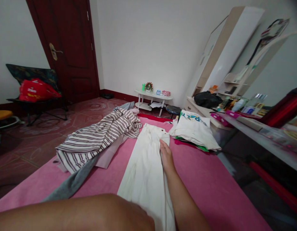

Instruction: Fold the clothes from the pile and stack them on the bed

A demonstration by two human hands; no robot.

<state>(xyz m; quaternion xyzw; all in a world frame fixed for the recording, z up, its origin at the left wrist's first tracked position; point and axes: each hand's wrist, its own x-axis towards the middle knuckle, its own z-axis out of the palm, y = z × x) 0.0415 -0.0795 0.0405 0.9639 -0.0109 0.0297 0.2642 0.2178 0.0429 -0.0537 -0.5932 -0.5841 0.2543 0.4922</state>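
Note:
A pair of white trousers (143, 166) lies stretched out lengthwise on a pink sheet (201, 179). My right hand (166, 155) rests flat on the trousers' right edge near the waistband, fingers stretched out and holding nothing. A bare limb (73, 213) crosses the bottom of the view; my left hand does not show. Left of the trousers lies a crumpled striped garment (97, 138) over a grey one (71, 183). To the right sits a pile of folded clothes (193, 130) with a white printed shirt on top.
A dresser top (235, 123) crowded with bottles and a black bag (207, 98) runs along the right. A small white table (153, 96) stands by the far wall. A dark red door (71, 48) and a chair holding a red bag (35, 89) are at the left.

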